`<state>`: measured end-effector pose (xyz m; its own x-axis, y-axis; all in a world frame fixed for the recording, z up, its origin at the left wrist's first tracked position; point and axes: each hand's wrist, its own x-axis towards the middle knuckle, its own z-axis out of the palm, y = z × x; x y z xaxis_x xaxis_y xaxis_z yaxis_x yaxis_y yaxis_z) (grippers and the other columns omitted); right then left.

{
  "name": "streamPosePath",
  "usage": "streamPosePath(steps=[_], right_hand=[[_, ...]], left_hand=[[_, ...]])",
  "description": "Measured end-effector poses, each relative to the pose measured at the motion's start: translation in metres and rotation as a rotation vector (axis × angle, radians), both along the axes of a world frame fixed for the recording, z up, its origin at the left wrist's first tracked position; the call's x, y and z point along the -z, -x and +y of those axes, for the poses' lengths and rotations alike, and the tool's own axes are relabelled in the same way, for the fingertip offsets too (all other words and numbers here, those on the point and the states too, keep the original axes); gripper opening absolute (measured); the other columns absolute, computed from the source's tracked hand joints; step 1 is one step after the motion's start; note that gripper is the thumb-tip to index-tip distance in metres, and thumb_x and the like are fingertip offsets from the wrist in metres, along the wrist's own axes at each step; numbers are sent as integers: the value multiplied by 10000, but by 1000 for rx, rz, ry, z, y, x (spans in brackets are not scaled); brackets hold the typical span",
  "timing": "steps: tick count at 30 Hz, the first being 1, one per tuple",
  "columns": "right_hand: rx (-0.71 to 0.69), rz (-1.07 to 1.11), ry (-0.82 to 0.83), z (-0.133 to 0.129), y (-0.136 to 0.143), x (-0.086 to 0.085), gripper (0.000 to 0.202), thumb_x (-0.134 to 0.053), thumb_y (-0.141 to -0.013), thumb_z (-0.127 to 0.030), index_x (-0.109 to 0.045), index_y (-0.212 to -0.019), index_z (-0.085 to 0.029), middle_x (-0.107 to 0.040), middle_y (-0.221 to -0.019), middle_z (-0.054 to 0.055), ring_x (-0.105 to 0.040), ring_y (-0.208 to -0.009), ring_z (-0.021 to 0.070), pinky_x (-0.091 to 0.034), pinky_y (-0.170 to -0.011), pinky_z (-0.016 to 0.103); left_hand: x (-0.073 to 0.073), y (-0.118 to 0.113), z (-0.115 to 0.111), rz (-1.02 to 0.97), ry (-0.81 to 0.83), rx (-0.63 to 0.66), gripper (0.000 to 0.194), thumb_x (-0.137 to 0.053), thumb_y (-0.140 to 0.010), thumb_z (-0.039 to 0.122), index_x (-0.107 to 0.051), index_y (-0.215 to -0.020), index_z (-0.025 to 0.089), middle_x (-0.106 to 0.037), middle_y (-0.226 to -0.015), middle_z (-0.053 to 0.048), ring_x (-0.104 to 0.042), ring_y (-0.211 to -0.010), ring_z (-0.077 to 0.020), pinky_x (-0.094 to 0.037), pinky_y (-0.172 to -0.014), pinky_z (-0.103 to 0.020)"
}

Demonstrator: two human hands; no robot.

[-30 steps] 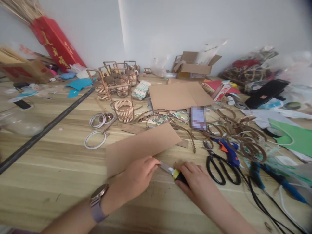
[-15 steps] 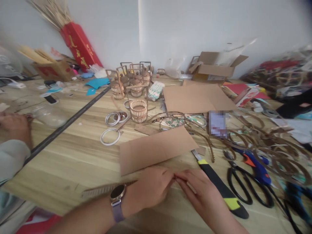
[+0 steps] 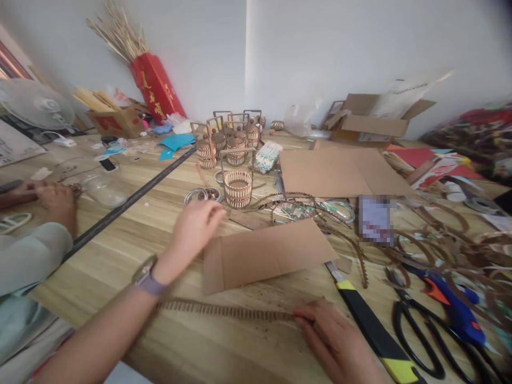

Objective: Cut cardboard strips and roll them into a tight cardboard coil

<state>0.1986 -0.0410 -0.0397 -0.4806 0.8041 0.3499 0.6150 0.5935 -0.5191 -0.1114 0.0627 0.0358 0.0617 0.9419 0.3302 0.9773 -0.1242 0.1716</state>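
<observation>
My right hand (image 3: 334, 333) pinches the right end of a slatted brown strip (image 3: 228, 311), which lies along the near part of the table and runs left under my left forearm. Over the table, just left of a cardboard piece (image 3: 264, 253), is my left hand (image 3: 196, 226). Its fingers are bent together, and whether they hold anything is too small to tell. Beyond it stand an open slatted basket (image 3: 238, 194) with a tall handle and white tape rolls (image 3: 202, 196).
A utility knife (image 3: 374, 320), black scissors (image 3: 420, 330) and a blue glue gun (image 3: 456, 309) lie at the right, near curled brown strips. Several lidded baskets (image 3: 236, 146) stand at the back. Another person's hand (image 3: 58, 202) rests at the left.
My left hand has moved away from my right hand, up and left towards the tape rolls, uncovering the slatted strip. The view has shifted left, showing a fan.
</observation>
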Motion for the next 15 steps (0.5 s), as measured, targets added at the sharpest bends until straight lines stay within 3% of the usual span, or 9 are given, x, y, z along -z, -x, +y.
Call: streamPosePath(steps=[2, 6, 11, 15], right_hand=[[-10, -7, -1, -1, 2, 1, 170, -505, -956, -175, -649, -986, -258, -691, -817, 21, -680, -750, 172, -557, -665, 272], [-20, -15, 9, -2, 4, 4, 167, -502, -960, -160, -635, -979, -260, -680, -815, 10, -669, -753, 169, -543, -670, 276], [-37, -35, 35, -1, 3, 7, 181, -481, -970, -150, -631, -993, -249, -685, -845, 21, -665, -787, 175, -534, -697, 290], [-47, -31, 34, -1, 2, 7, 185, -480, -972, -149, -636, -1002, -244, -690, -854, 28, -661, -796, 175, -528, -700, 291]], left_hand=[[0, 33, 31, 163, 59, -136, 312, -472, -972, 338, -684, -1054, 125, -710, -1106, -172, -619, -1038, -318, -429, -915, -411], [19, 63, 67, 231, 156, -127, 260, -567, -898, 355, -716, -908, 142, -743, -968, -162, -645, -953, -325, -420, -864, -390], [35, 63, 73, 263, 178, -160, 255, -513, -903, 313, -706, -897, 146, -740, -954, -175, -627, -992, -339, -403, -806, -375], [23, 67, 62, 260, 133, -210, 284, -461, -924, 286, -706, -928, 143, -728, -940, -184, -607, -1002, -355, -390, -812, -414]])
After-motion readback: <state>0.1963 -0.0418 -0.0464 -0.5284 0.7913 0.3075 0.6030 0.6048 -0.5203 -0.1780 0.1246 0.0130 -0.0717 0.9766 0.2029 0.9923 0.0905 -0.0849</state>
